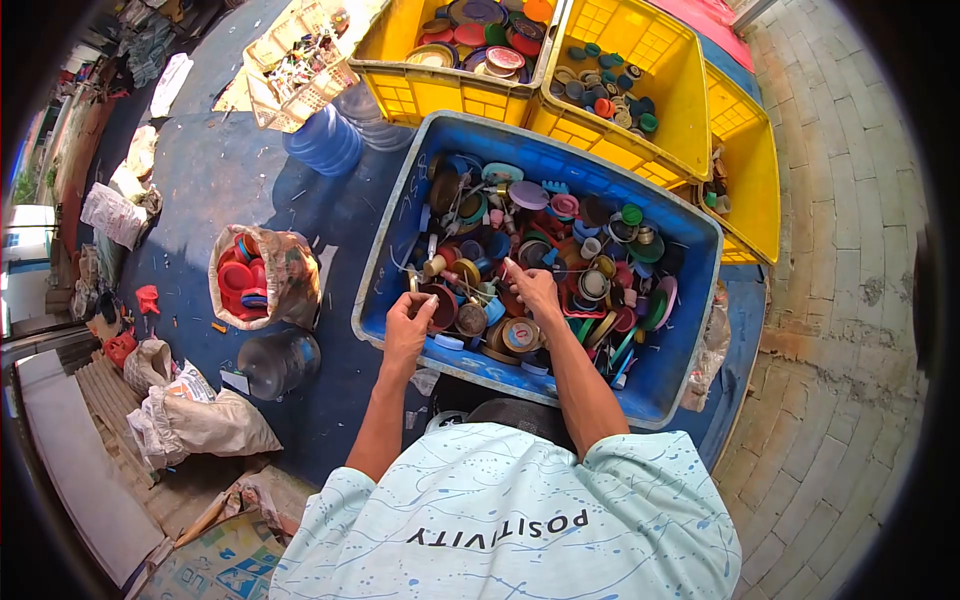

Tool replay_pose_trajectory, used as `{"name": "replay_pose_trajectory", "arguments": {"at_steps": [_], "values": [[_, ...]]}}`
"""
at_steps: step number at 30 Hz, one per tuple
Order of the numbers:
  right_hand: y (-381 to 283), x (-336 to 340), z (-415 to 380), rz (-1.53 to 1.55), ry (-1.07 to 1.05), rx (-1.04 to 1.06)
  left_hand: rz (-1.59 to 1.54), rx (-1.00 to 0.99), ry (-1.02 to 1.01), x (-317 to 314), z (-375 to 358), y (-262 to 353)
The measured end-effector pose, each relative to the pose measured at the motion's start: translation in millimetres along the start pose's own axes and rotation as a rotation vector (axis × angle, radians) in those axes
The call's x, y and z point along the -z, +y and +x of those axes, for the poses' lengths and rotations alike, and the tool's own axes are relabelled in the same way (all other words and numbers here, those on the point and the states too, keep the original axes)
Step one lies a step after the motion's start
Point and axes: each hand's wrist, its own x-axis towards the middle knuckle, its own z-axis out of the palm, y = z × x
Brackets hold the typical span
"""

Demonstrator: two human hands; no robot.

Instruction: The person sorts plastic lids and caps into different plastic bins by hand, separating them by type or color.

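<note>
A large blue crate (640, 400) in front of my body holds a heap of mixed plastic caps and lids (528, 195). Over its near left edge, my left hand (408, 325) is closed with the fingertips pinched together; whatever is between them is too small to name. Farther in, my right hand (533, 290) reaches down to the heap, its fingers bent and drawn together among the caps. I cannot make out what it grips. A round wooden-coloured lid (521, 335) lies just below my right hand.
Behind the crate stand yellow crates (455, 95) (625, 135) (750, 160) with sorted lids and caps. To the left are a sack of red lids (290, 275), a clear jug (280, 363), blue water bottles (325, 140), a pale basket (300, 75) and a stuffed sack (215, 420).
</note>
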Motion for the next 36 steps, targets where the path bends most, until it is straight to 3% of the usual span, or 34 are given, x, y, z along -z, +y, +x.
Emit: {"name": "replay_pose_trajectory", "arguments": {"at_steps": [7, 11, 15, 20, 27, 32, 36], "values": [[12.1, -12.7, 22.3, -0.053, -0.065, 0.072, -0.013, 0.054, -0.066, -23.8, 1.1, -4.2], [21.4, 7.1, 14.6, 0.186, -0.123, 0.125, 0.019, 0.057, -0.097, -39.7, 2.2, -13.7], [28.1, 67.1, -29.4, 0.489, -0.192, 0.203, -0.218, 0.26, -0.285, -68.4, 17.7, -31.6], [68.4, 144.4, -76.7, 0.682, -0.091, 0.22, -0.342, 0.5, -0.368, -151.7, 34.9, -47.3], [124.0, 198.2, -122.2, 0.752, 0.144, 0.237, -0.491, 0.78, -0.152, -250.0, 75.2, -89.3], [132.9, 203.4, -135.9, 0.809, 0.152, 0.264, -0.517, 0.729, 0.271, -286.8, 82.8, -88.5], [131.2, 208.4, -135.6, 0.805, 0.094, 0.239, -0.586, 0.719, 0.369, -301.3, 91.9, -97.4]]}}
